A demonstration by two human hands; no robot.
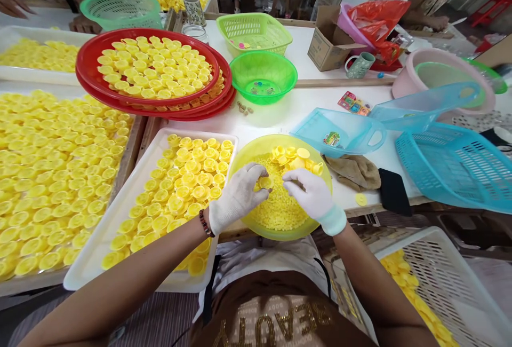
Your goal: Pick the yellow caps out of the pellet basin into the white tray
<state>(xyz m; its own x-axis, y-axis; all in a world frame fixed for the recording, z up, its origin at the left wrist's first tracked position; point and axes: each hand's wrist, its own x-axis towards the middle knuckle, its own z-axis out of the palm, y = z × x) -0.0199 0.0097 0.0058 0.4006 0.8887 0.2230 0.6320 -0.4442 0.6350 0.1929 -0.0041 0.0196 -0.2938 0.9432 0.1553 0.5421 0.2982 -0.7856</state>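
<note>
Both my hands wear white gloves above a yellow bowl [280,232] at the table's edge. In it lie many small yellow pellets [276,213], with a heap of round yellow plastic cups [294,157] on the far side. My left hand [242,195] is closed, with a small yellow cup [265,182] between thumb and fingers. To its right, my right hand [310,192] has its fingertips drawn together; anything in them is too small to make out. At the left stands a white tray [90,256] with rows of yellow cups.
Stacked red trays [90,66] of cups stand behind. A green bowl [264,77], blue scoops [340,128], a blue basket [456,160], a brown cloth [354,171] and a black phone-like slab [394,192] lie right. A white crate [444,261] sits lower right. Other people's hands [14,2] show behind.
</note>
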